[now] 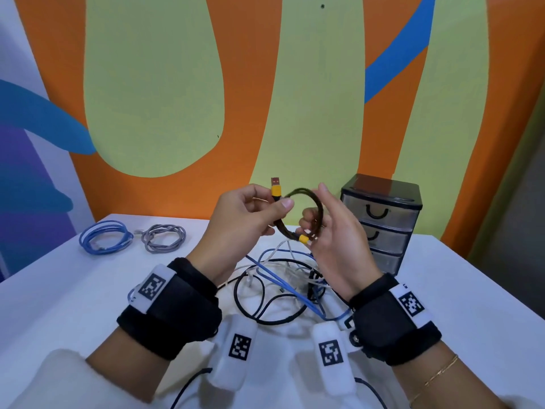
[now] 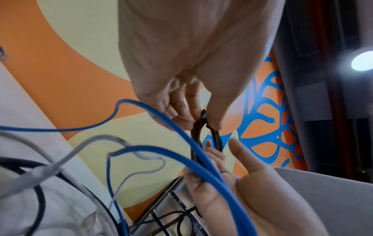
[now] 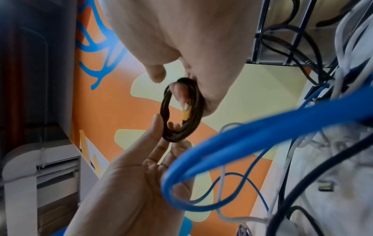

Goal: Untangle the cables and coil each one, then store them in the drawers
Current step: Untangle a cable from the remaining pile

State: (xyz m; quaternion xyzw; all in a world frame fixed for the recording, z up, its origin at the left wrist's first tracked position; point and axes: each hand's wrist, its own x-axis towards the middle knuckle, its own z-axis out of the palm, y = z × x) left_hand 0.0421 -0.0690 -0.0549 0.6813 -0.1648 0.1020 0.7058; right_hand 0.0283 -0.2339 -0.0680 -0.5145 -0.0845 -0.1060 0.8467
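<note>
Nearest the viewer, two forearms with black wrist straps (image 1: 177, 308) carrying white tagged blocks reach over the white counter (image 1: 73, 305). Between the wrists lies the tangle of cables (image 1: 280, 284): black, white and blue strands looped over one another on the counter, with a thick blue strand (image 2: 203, 161) crossing close in front of both wrist cameras.

Above the tangle both hands hold a dark braided cable (image 1: 317, 206) wound into a small coil, raised off the counter. The left hand (image 1: 244, 219) pinches the coil between thumb and fingers just below a yellow-collared USB plug (image 1: 276, 188), which sticks up above the fingers. The right hand (image 1: 336, 240) has its lower fingers hooked through the coil near the second yellow plug (image 1: 303, 239) at the bottom of the loop, while its forefinger stands straight up beside the top of the coil. In the right wrist view the coil (image 3: 181, 111) shows as several turns lying together, with the yellow plug tucked against the inside.

Further back on the left of the counter lie two finished coils side by side: a blue coil (image 1: 104, 236) and a grey coil (image 1: 163, 237), close to each other. On the right, beyond the hands, stands a small dark drawer unit (image 1: 382, 222) with three translucent drawers, all pushed in. Behind everything rises a wall (image 1: 177, 84) painted in orange, pale green and blue shapes.
</note>
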